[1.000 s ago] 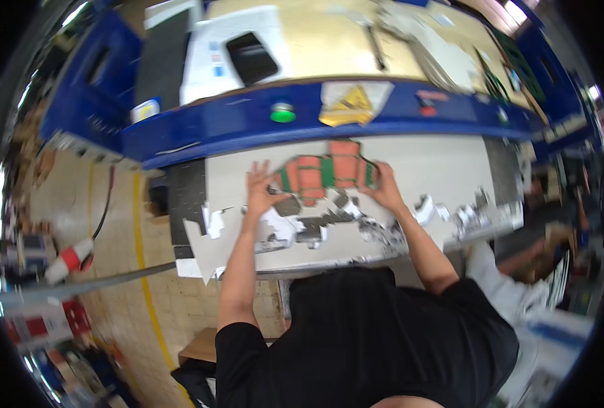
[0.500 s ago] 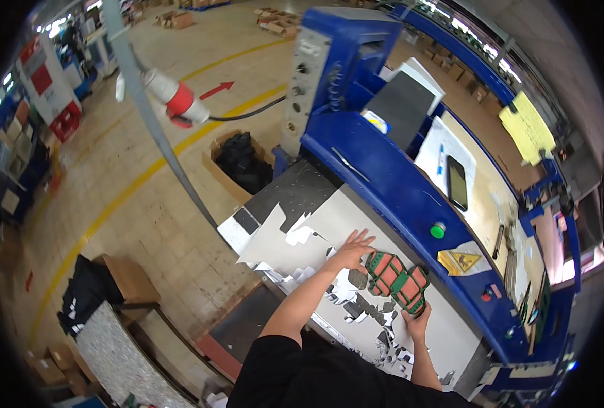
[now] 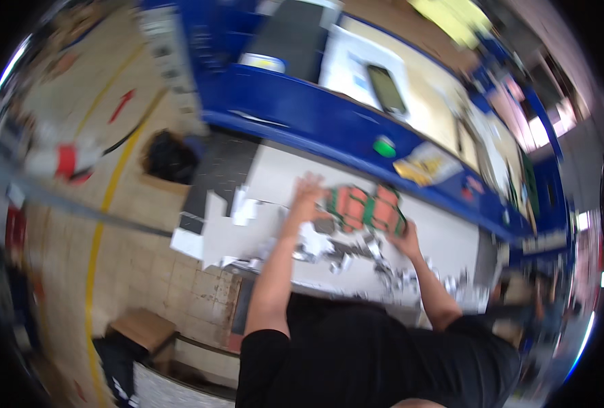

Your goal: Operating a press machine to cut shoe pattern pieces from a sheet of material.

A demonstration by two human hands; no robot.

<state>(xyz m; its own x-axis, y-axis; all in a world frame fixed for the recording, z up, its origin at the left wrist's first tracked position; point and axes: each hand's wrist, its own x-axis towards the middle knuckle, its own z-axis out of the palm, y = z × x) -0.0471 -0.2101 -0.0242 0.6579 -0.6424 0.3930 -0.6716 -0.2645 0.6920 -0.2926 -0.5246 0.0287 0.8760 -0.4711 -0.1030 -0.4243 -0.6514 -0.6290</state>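
A cutting die [image 3: 366, 209], with green edges and pinkish-red pads, rests on a pale sheet [image 3: 445, 217]. At its right end my right hand [image 3: 404, 241] grips the edge. My left hand [image 3: 309, 197] is at the other end with its fingers spread; blur hides whether it touches the die. Just below that hand's thumb is a small grey piece [image 3: 324, 225]. White and grey cut scraps [image 3: 346, 253] lie in a heap between my forearms and the die.
A blue machine beam [image 3: 302, 102] with a green button [image 3: 384, 146] runs behind the sheet. Beyond it, a phone [image 3: 386, 88] lies on a pale shelf. A cardboard box with black contents [image 3: 169, 158] stands on the floor at the left, near a grey pole [image 3: 105, 219].
The view has swung and is blurred, so the machine and sheet appear turned and shifted left. Both hands remain at the two ends of the die.
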